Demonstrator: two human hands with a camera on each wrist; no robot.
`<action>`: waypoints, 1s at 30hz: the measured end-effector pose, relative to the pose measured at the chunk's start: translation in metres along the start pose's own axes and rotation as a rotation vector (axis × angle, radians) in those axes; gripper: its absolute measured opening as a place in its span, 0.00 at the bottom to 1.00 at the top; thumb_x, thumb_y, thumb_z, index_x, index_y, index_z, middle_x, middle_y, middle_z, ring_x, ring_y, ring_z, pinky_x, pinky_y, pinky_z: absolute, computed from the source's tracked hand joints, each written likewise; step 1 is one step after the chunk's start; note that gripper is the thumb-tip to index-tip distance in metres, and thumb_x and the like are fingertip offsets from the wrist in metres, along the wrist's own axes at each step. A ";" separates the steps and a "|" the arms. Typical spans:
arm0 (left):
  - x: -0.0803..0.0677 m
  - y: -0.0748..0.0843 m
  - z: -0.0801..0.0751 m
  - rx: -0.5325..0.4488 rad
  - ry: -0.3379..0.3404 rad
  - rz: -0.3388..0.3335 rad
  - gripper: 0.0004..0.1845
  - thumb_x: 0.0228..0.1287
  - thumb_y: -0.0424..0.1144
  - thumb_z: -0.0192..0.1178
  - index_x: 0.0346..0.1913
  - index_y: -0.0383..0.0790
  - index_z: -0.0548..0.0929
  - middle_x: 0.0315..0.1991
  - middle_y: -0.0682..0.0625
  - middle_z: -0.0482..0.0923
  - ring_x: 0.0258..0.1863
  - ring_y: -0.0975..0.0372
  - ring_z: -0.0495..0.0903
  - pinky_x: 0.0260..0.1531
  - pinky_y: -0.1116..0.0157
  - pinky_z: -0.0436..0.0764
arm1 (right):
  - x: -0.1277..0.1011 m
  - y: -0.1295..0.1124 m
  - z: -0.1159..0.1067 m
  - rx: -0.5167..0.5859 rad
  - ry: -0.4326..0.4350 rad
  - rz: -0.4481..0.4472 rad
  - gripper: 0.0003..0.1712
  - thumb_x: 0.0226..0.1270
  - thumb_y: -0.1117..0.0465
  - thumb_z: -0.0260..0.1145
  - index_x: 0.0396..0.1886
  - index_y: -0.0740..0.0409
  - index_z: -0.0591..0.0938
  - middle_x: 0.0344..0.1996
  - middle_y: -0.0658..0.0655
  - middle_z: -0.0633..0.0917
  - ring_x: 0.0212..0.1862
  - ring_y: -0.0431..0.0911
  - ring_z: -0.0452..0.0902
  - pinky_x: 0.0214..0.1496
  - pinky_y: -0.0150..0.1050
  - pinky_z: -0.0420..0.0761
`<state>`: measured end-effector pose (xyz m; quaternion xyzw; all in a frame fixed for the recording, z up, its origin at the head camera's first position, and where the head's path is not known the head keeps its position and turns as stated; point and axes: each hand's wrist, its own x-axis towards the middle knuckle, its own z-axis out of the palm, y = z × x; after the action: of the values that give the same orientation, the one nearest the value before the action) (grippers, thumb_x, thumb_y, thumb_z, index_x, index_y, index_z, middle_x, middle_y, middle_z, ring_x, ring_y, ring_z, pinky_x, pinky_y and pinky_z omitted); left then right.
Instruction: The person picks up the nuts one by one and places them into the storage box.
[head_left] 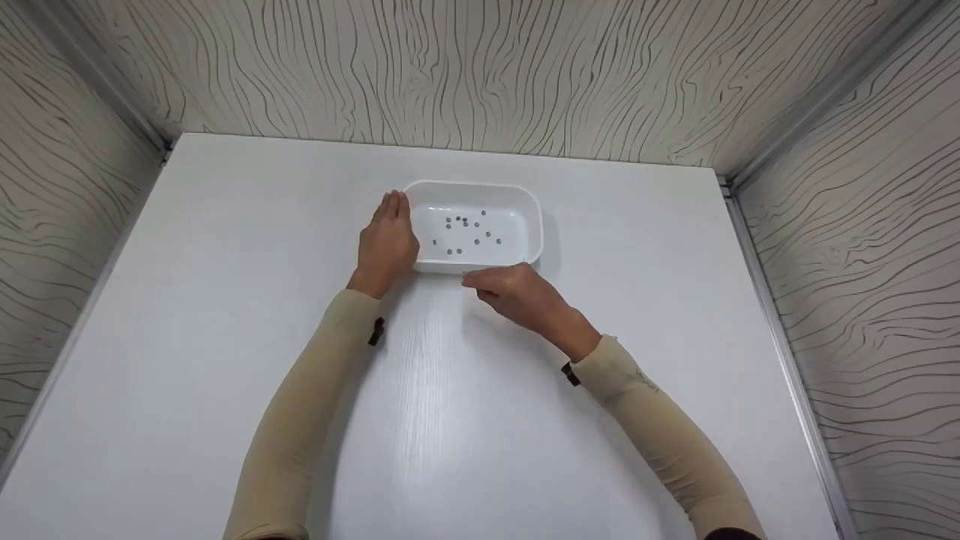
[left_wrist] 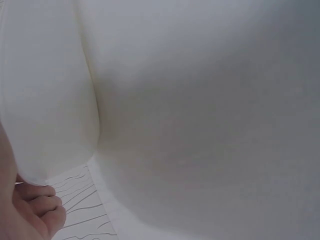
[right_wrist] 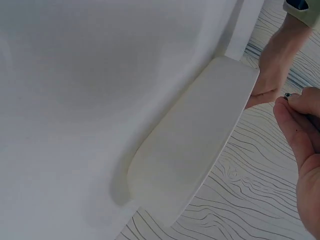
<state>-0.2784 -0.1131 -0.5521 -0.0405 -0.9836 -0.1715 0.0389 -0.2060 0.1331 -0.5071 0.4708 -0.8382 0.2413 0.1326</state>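
Note:
A white rectangular container (head_left: 476, 265) with rounded corners stands on the white table, with several small grey metal nuts (head_left: 477, 241) scattered over its floor. At its left end, my left hand (head_left: 388, 244) holds the rim; in the left wrist view the fingers (left_wrist: 45, 207) bend at the container's corner. My right hand (head_left: 517, 294) is just in front of the near wall, at the rim's height. Between its thumb and forefinger it pinches one small metal nut (right_wrist: 287, 95), mostly covered by the fingertips.
The white table (head_left: 225, 315) carries the container near its back edge. A wood-grain patterned panel (head_left: 465, 75) rises behind it, and similar panels stand at both sides. Metal rails (head_left: 780, 315) run along the table's sides.

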 end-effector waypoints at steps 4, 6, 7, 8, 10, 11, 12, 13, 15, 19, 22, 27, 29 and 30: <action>0.001 0.002 -0.001 0.003 -0.007 -0.017 0.30 0.82 0.35 0.39 0.80 0.26 0.58 0.82 0.33 0.59 0.83 0.45 0.59 0.79 0.48 0.70 | 0.006 0.003 -0.004 0.070 0.053 0.070 0.17 0.62 0.79 0.70 0.47 0.62 0.92 0.44 0.58 0.94 0.47 0.48 0.93 0.47 0.37 0.92; 0.001 0.002 0.000 0.003 -0.011 -0.023 0.30 0.82 0.35 0.39 0.81 0.27 0.57 0.82 0.33 0.58 0.84 0.46 0.58 0.80 0.49 0.68 | 0.009 0.005 -0.006 0.087 0.067 0.100 0.16 0.63 0.78 0.71 0.48 0.62 0.92 0.44 0.59 0.94 0.47 0.49 0.93 0.48 0.38 0.93; 0.001 0.002 0.000 0.000 -0.012 -0.025 0.30 0.82 0.36 0.39 0.81 0.27 0.57 0.82 0.33 0.58 0.84 0.46 0.58 0.80 0.49 0.68 | 0.011 0.005 -0.008 0.100 0.073 0.115 0.16 0.63 0.78 0.71 0.48 0.63 0.92 0.44 0.59 0.94 0.47 0.49 0.93 0.48 0.38 0.93; 0.001 0.002 0.000 -0.002 -0.012 -0.028 0.30 0.82 0.36 0.39 0.81 0.27 0.57 0.82 0.34 0.58 0.84 0.46 0.58 0.81 0.49 0.67 | 0.013 0.006 -0.009 0.117 0.080 0.135 0.16 0.63 0.77 0.71 0.48 0.63 0.92 0.44 0.60 0.94 0.47 0.50 0.93 0.49 0.38 0.92; 0.000 0.001 0.000 -0.004 -0.011 -0.028 0.30 0.83 0.36 0.39 0.81 0.27 0.57 0.82 0.34 0.58 0.84 0.46 0.58 0.81 0.49 0.66 | 0.017 0.007 -0.012 0.162 0.095 0.180 0.15 0.64 0.77 0.71 0.49 0.63 0.92 0.44 0.60 0.94 0.47 0.50 0.93 0.49 0.38 0.92; 0.000 0.001 0.000 -0.006 -0.012 -0.028 0.30 0.83 0.36 0.39 0.81 0.28 0.57 0.82 0.34 0.58 0.84 0.46 0.57 0.82 0.49 0.66 | 0.019 0.008 -0.013 0.186 0.108 0.204 0.15 0.65 0.76 0.70 0.49 0.62 0.92 0.44 0.60 0.94 0.47 0.50 0.93 0.49 0.37 0.92; 0.000 0.002 0.000 -0.008 -0.014 -0.029 0.30 0.83 0.36 0.39 0.81 0.28 0.56 0.83 0.34 0.57 0.84 0.46 0.57 0.82 0.49 0.65 | 0.021 0.008 -0.014 0.212 0.127 0.226 0.14 0.65 0.76 0.70 0.48 0.63 0.92 0.44 0.60 0.94 0.46 0.49 0.93 0.48 0.37 0.92; 0.000 0.002 0.000 -0.011 -0.018 -0.031 0.30 0.83 0.36 0.38 0.81 0.28 0.56 0.83 0.34 0.57 0.84 0.46 0.57 0.82 0.49 0.65 | 0.024 0.009 -0.015 0.237 0.144 0.249 0.14 0.66 0.75 0.70 0.48 0.62 0.92 0.43 0.60 0.94 0.46 0.49 0.93 0.47 0.37 0.92; 0.000 0.002 -0.001 -0.011 -0.023 -0.033 0.30 0.84 0.37 0.37 0.82 0.28 0.56 0.83 0.35 0.56 0.85 0.46 0.56 0.83 0.50 0.64 | 0.029 0.010 -0.016 0.289 0.183 0.290 0.13 0.66 0.74 0.70 0.47 0.61 0.93 0.43 0.60 0.94 0.45 0.48 0.93 0.46 0.37 0.93; 0.000 0.003 -0.001 -0.011 -0.031 -0.033 0.30 0.84 0.38 0.36 0.82 0.28 0.55 0.83 0.35 0.55 0.85 0.46 0.55 0.84 0.50 0.62 | 0.038 0.014 -0.020 0.401 0.253 0.359 0.11 0.68 0.72 0.71 0.45 0.60 0.93 0.42 0.58 0.94 0.44 0.47 0.93 0.44 0.33 0.92; -0.001 0.004 -0.001 -0.004 -0.030 -0.026 0.30 0.84 0.37 0.37 0.82 0.28 0.55 0.83 0.34 0.55 0.85 0.46 0.55 0.83 0.50 0.62 | 0.045 0.016 -0.024 0.484 0.275 0.438 0.09 0.68 0.71 0.72 0.43 0.58 0.94 0.42 0.56 0.94 0.42 0.47 0.93 0.45 0.30 0.91; -0.002 0.003 -0.001 0.002 -0.014 -0.013 0.30 0.84 0.37 0.38 0.81 0.27 0.56 0.83 0.33 0.57 0.84 0.45 0.57 0.82 0.49 0.65 | 0.055 0.021 -0.031 0.567 0.247 0.592 0.07 0.68 0.67 0.74 0.43 0.57 0.94 0.42 0.56 0.94 0.43 0.45 0.93 0.46 0.31 0.91; -0.001 0.003 0.000 0.002 -0.009 -0.011 0.29 0.84 0.37 0.38 0.81 0.27 0.57 0.82 0.33 0.58 0.84 0.45 0.58 0.81 0.49 0.66 | 0.058 0.025 -0.032 0.594 0.234 0.642 0.07 0.67 0.66 0.74 0.43 0.57 0.94 0.43 0.57 0.94 0.44 0.46 0.93 0.47 0.31 0.91; -0.001 0.003 0.000 0.003 -0.010 -0.011 0.29 0.84 0.36 0.38 0.81 0.27 0.57 0.82 0.33 0.58 0.84 0.45 0.58 0.81 0.49 0.66 | 0.059 0.028 -0.032 0.608 0.230 0.665 0.07 0.67 0.66 0.74 0.43 0.57 0.93 0.43 0.58 0.94 0.45 0.46 0.93 0.47 0.32 0.91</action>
<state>-0.2771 -0.1107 -0.5511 -0.0359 -0.9842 -0.1701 0.0333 -0.2607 0.1193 -0.4608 0.1645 -0.8148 0.5559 -0.0039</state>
